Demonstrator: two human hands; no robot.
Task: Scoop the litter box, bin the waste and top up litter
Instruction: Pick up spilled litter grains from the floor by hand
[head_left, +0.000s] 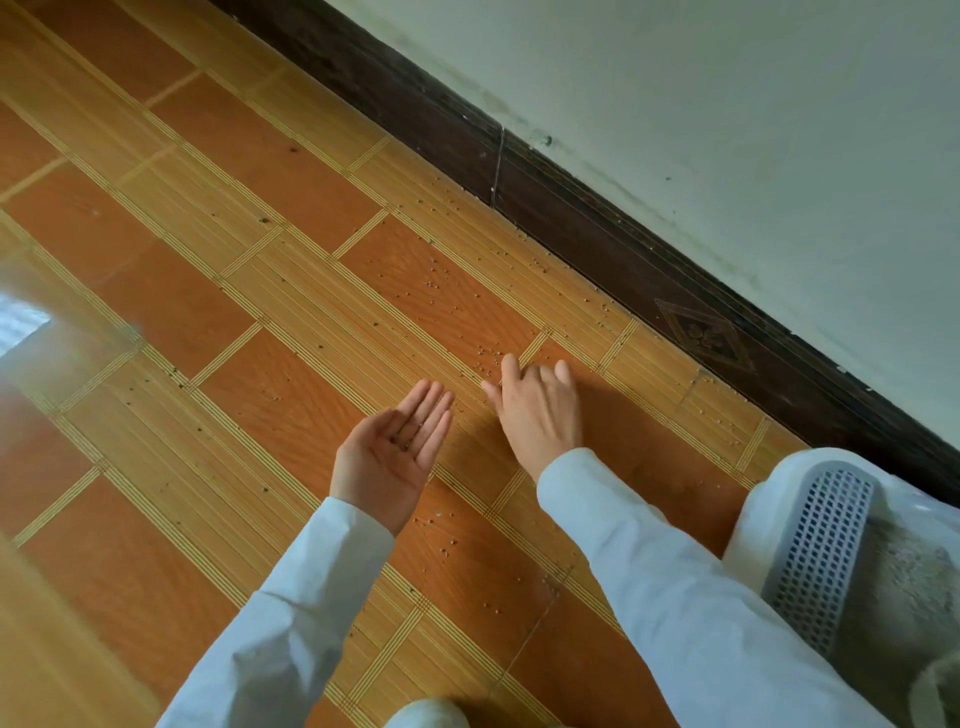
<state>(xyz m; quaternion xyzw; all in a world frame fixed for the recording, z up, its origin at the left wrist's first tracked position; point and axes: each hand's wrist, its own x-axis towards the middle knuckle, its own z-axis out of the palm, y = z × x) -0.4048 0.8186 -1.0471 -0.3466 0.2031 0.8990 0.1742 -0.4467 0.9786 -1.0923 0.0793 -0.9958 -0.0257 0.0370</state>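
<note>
Head view: your left hand (397, 457) cups litter grains (405, 441), spread flat; right hand (537, 410) pinches floor (260, 322) grains; tilting spills.

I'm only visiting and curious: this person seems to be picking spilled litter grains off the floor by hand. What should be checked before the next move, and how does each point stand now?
1. Left hand cupped palm up to receive grains: ok, a few dark grains lie in it.
2. Right hand down at the floor by the grains: ok, fingers reach to them; whether it pinches any: cannot tell.
3. Floor free of grains: not ok, many lie scattered toward the skirting.
4. Litter box within reach: ok, right beside the right sleeve.
5. Bin nearby: cannot tell, none in view.
6. Scoop at hand: cannot tell, none visible.
</note>
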